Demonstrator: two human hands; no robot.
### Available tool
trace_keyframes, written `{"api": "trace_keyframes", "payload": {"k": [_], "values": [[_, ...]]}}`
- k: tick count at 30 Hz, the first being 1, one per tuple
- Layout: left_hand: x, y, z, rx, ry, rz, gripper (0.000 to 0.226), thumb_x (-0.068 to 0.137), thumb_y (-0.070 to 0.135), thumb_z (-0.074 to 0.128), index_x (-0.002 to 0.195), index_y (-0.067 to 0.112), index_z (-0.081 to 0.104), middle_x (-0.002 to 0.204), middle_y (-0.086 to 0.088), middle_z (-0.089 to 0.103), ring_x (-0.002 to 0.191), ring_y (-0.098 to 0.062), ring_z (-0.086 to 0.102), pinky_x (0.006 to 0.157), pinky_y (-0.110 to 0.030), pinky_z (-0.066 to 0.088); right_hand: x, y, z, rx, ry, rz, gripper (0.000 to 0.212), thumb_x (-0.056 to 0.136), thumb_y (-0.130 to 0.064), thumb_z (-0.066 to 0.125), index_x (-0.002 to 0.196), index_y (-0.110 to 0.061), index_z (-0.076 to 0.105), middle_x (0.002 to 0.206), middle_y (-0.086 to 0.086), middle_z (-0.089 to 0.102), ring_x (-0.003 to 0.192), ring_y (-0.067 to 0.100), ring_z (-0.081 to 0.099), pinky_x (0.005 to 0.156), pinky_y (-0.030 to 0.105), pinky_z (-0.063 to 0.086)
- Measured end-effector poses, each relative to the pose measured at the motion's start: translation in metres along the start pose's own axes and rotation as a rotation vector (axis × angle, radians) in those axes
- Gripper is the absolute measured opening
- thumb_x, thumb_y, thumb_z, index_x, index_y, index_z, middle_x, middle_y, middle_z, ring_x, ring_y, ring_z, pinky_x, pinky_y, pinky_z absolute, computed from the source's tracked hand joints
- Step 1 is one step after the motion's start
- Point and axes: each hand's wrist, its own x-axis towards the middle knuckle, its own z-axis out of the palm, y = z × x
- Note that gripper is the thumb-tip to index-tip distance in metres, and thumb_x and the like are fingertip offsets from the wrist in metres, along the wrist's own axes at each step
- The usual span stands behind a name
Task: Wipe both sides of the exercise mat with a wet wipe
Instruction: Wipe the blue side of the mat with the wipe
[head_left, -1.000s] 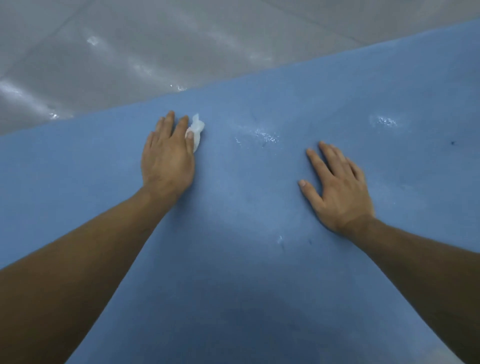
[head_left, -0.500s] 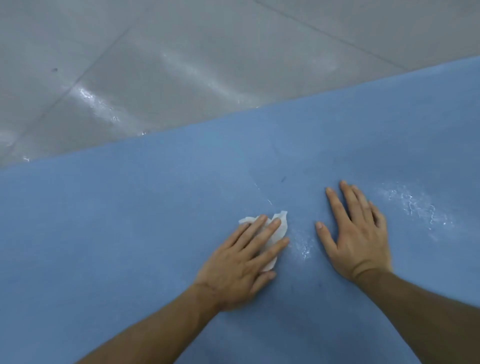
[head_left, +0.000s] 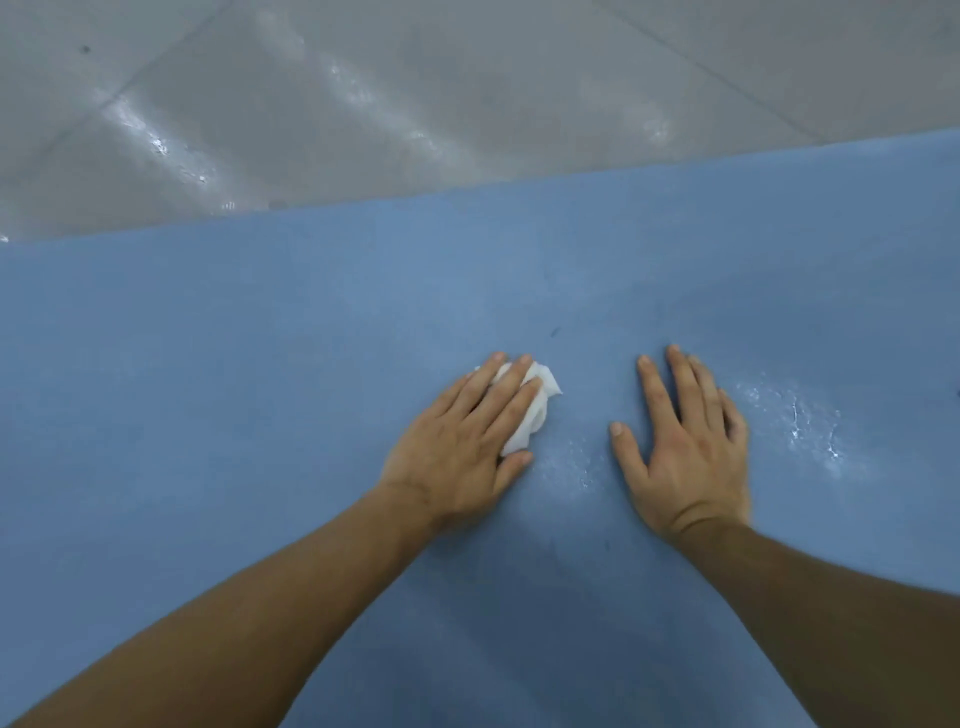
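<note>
I am in the middle of wiping the upper face of the exercise mat (head_left: 218, 374), which lies flat on the grey tiled floor (head_left: 363, 104) and fills most of my view. My left hand (head_left: 457, 447) lies with its fingers straight and spread over the crumpled wet wipe (head_left: 543, 413), pressing it down onto the blue surface near the middle of the frame. The thumb sits against the wipe's near edge rather than curling round it. My right hand (head_left: 685, 452) lies just beside it, palm down and fingers straight, holding nothing and, I judge, steadying the mat. Damp streaks (head_left: 795, 421) glisten to the right of that hand, and a fainter patch shows between the two hands. So the next move, as I see it, calls for firm, even pressure while sliding the wipe over the dry-looking stretch to the left. The underside waits for later. Most of the wipe is hidden under my fingers, both ends of the mat run out of frame, and I cannot tell how much of this face is already done.
</note>
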Motion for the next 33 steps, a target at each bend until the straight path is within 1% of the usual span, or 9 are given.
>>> {"api": "trace_keyframes", "payload": {"k": [5, 9, 11, 16, 19, 22, 25, 29, 33], "values": [[0.032, -0.045, -0.006, 0.038, 0.016, 0.001, 0.062, 0.106, 0.043, 0.023, 0.162, 0.015, 0.029, 0.17, -0.001, 0.026, 0.158, -0.026, 0.019, 0.126, -0.04, 0.017, 0.001, 0.002, 0.0, -0.001, 0.005, 0.003, 0.073, 0.096, -0.058, 0.034, 0.162, -0.025, 0.035, 0.171, 0.002, 0.025, 0.157, 0.022, 0.021, 0.124, 0.045, 0.019], [0.056, -0.1, -0.023, -0.026, 0.059, -0.321, 0.061, 0.108, 0.04, 0.022, 0.162, 0.014, 0.026, 0.171, -0.003, 0.02, 0.159, -0.03, 0.012, 0.126, -0.048, 0.02, 0.002, 0.002, -0.001, -0.003, 0.009, -0.006, 0.073, 0.097, -0.059, 0.032, 0.162, -0.026, 0.032, 0.172, 0.001, 0.023, 0.158, 0.02, 0.018, 0.124, 0.042, 0.015], [0.062, -0.107, -0.027, -0.049, 0.051, -0.38, 0.061, 0.108, 0.039, 0.024, 0.163, 0.012, 0.023, 0.172, -0.006, 0.016, 0.158, -0.033, 0.011, 0.126, -0.05, 0.019, 0.001, 0.002, 0.0, -0.008, 0.012, -0.004, 0.072, 0.098, -0.059, 0.031, 0.162, -0.026, 0.032, 0.172, 0.0, 0.023, 0.158, 0.019, 0.018, 0.124, 0.042, 0.016], [0.052, -0.034, -0.019, -0.15, -0.029, -0.03, 0.069, 0.102, 0.049, 0.012, 0.162, 0.02, 0.029, 0.172, 0.0, 0.015, 0.159, -0.029, 0.01, 0.127, -0.047, 0.019, -0.003, 0.002, 0.001, -0.007, 0.032, 0.0, 0.072, 0.099, -0.059, 0.031, 0.162, -0.026, 0.033, 0.171, 0.0, 0.024, 0.158, 0.019, 0.018, 0.125, 0.043, 0.019], [0.018, 0.012, -0.009, -0.095, -0.03, 0.162, 0.06, 0.106, 0.043, 0.022, 0.16, 0.022, 0.036, 0.172, -0.003, 0.02, 0.159, -0.028, 0.012, 0.128, -0.045, 0.017, -0.003, 0.001, 0.002, -0.003, 0.059, 0.0, 0.071, 0.098, -0.058, 0.034, 0.161, -0.025, 0.036, 0.17, 0.002, 0.027, 0.157, 0.02, 0.022, 0.124, 0.044, 0.021], [-0.005, 0.02, -0.003, -0.053, -0.04, 0.286, 0.056, 0.107, 0.041, 0.03, 0.161, 0.026, 0.034, 0.172, -0.005, 0.017, 0.159, -0.028, 0.011, 0.128, -0.042, 0.011, -0.002, 0.0, 0.003, -0.004, 0.067, -0.008, 0.071, 0.098, -0.058, 0.036, 0.161, -0.025, 0.036, 0.17, 0.002, 0.027, 0.157, 0.021, 0.023, 0.124, 0.044, 0.022], [0.012, 0.0, -0.004, -0.01, -0.02, 0.273, 0.057, 0.107, 0.043, 0.031, 0.161, 0.026, 0.033, 0.172, -0.003, 0.017, 0.158, -0.026, 0.017, 0.127, -0.039, 0.011, -0.001, 0.001, 0.003, -0.006, 0.056, -0.001, 0.071, 0.098, -0.058, 0.036, 0.161, -0.026, 0.036, 0.17, 0.001, 0.026, 0.157, 0.02, 0.022, 0.123, 0.044, 0.021], [0.047, -0.022, -0.008, 0.007, -0.038, 0.258, 0.062, 0.108, 0.045, 0.026, 0.164, 0.02, 0.023, 0.173, -0.001, 0.01, 0.16, -0.021, 0.009, 0.128, -0.037, 0.011, 0.0, 0.002, 0.002, 0.001, 0.036, -0.005, 0.071, 0.098, -0.058, 0.035, 0.162, -0.026, 0.034, 0.171, 0.001, 0.025, 0.158, 0.02, 0.021, 0.124, 0.044, 0.02], [0.083, -0.041, -0.014, -0.034, -0.023, 0.171, 0.064, 0.106, 0.044, 0.02, 0.163, 0.014, 0.025, 0.172, -0.006, 0.015, 0.159, -0.026, 0.013, 0.128, -0.04, 0.015, 0.0, 0.002, 0.001, 0.0, 0.026, -0.003, 0.071, 0.098, -0.058, 0.035, 0.162, -0.026, 0.034, 0.171, 0.001, 0.024, 0.158, 0.019, 0.019, 0.125, 0.043, 0.018]]}}
